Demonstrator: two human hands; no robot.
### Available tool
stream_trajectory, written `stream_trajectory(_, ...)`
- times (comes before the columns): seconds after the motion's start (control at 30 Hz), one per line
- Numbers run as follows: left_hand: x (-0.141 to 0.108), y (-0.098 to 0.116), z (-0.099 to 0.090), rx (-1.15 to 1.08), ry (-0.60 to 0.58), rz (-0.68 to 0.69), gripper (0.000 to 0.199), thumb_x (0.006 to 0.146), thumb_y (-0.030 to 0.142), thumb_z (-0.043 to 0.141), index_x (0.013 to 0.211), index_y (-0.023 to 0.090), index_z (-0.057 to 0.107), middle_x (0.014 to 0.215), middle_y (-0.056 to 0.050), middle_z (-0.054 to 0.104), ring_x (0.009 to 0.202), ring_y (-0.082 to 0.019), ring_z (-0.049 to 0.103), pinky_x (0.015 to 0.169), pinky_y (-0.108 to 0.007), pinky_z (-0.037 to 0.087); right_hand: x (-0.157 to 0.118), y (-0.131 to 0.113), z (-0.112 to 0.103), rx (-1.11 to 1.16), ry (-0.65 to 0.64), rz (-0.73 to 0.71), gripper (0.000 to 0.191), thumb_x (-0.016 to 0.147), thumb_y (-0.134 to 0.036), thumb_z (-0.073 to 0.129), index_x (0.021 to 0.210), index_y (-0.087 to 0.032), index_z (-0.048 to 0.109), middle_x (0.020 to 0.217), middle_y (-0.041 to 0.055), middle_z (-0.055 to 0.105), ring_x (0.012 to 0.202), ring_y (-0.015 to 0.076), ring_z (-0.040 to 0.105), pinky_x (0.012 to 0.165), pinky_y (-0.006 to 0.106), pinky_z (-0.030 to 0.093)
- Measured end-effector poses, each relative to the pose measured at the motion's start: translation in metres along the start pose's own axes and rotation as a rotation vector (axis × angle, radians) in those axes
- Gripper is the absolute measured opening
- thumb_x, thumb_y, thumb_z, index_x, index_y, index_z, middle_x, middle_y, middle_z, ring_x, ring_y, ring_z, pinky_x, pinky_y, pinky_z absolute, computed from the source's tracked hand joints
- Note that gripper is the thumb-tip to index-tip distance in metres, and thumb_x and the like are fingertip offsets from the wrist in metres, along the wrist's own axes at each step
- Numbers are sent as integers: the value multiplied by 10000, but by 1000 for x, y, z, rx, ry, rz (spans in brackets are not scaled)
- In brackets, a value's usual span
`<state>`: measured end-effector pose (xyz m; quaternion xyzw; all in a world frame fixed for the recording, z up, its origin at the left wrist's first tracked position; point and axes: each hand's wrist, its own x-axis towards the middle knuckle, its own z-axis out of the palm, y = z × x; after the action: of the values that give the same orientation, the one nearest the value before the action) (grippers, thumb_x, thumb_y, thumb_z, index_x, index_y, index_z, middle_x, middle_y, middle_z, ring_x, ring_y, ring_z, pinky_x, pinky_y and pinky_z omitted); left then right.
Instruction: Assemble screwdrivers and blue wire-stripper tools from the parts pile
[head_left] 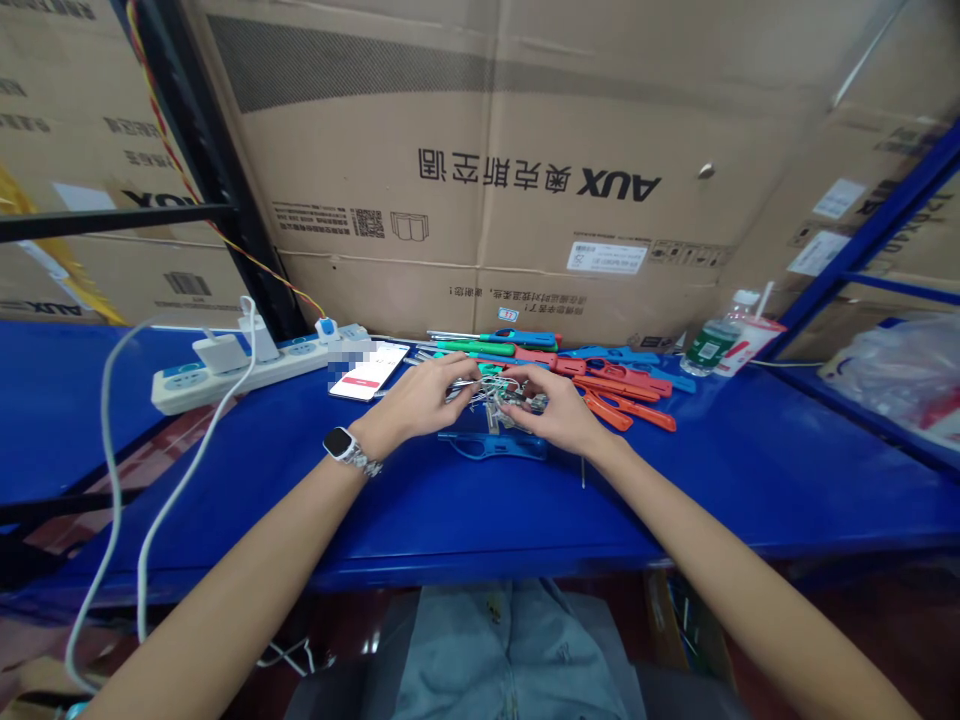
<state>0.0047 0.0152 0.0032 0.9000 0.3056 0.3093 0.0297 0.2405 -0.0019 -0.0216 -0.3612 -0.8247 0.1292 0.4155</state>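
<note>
My left hand (439,393), with a watch on its wrist, is closed with thumb and fingertips together at the left edge of a tangle of small metal and wire parts (491,400). Across from it my right hand (551,408) pinches at the right side of the same tangle; the exact pieces between the fingers are too small to name. Just below the hands lies a blue lighter-shaped casing (495,447). Red and orange casings (622,385) are spread behind and to the right, with green and blue ones (480,348) behind the hands.
A lit phone (371,370) lies left of my left hand, beside a white power strip (259,370) with cables. A bottle (709,345) and a cup (750,343) stand at the back right. Large cardboard (480,120) rises behind the blue table (420,530). A thin rod (583,473) lies near my right wrist.
</note>
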Motion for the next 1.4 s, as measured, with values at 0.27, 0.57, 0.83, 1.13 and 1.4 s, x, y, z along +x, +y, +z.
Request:
stream_trajectory(0.27, -3, -5, -5, -70, -5, -34, 140, 976, 242, 526, 920, 181, 639, 862, -30, 620, 648, -141, 505, 612, -283, 370, -4, -1, -3, 115, -12, 143, 256, 871, -368, 691, 1041, -178, 716, 822, 40, 737, 707, 165, 607, 693, 310, 485)
stream_trajectory(0.57, -17, -8, -7, -86, -102, -62, 155, 930, 275, 548, 887, 187, 668, 834, -42, 660, 711, -165, 556, 638, -295, 408, -16, -4, 0, 194, -34, 205, 161, 846, -337, 738, 923, -198, 761, 859, 43, 751, 766, 181, 659, 733, 329, 508)
stream_trajectory(0.83, -21, -10, -9, -140, -326, -191, 173, 871, 313, 613, 834, 179, 716, 785, -43, 695, 695, -166, 603, 653, -301, 441, -21, -11, 15, -7, -164, 14, 46, 890, -189, 721, 913, -187, 760, 829, 38, 698, 802, 182, 637, 766, 345, 501)
stream_trajectory(1.13, -15, 9, -2, -214, -296, -56, 180, 880, 353, 706, 974, 206, 749, 971, -58, 705, 841, -183, 640, 752, -309, 475, -30, -11, 13, -88, -229, 19, 105, 920, -237, 724, 1007, -214, 776, 888, 43, 695, 903, 206, 647, 845, 397, 491)
stream_trajectory(1.4, -15, 9, 8, -216, -363, -25, 129, 899, 257, 646, 895, 197, 760, 878, -43, 727, 780, -161, 641, 732, -296, 465, -38, -15, 4, -117, -261, -6, 179, 949, -258, 689, 1110, -211, 753, 956, 58, 705, 979, 222, 634, 895, 417, 477)
